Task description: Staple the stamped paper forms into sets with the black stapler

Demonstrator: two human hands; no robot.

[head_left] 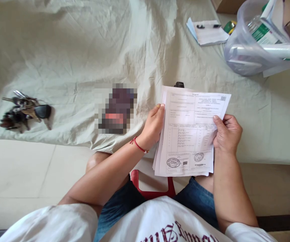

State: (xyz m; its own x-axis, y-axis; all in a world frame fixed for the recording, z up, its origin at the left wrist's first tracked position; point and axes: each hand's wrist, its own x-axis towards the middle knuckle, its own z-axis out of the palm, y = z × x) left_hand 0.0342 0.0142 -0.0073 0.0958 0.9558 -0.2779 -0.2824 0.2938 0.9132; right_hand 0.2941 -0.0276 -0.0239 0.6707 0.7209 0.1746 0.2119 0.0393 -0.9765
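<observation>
Two bare hands hold one thin stack of white printed paper forms (189,132) above the lap, at the near edge of a surface draped in pale wrinkled cloth (84,50).

The left hand (153,126) is closed on the stack's left edge, thumb on top; the right hand (227,132) pinches the right edge the same way. The number of sheets cannot be counted, and the print and two round stamps are too small to read. A small dark object (179,84) peeks out behind the top edge, mostly hidden. One bunch of metal keys with a black fob (25,111) lies well to the left. One blurred patch hides something on the cloth. At upper right, one clear plastic tub (238,50), cut off by the frame, holds boxes and a bottle; one second paper bundle (208,32) lies beside it.
</observation>
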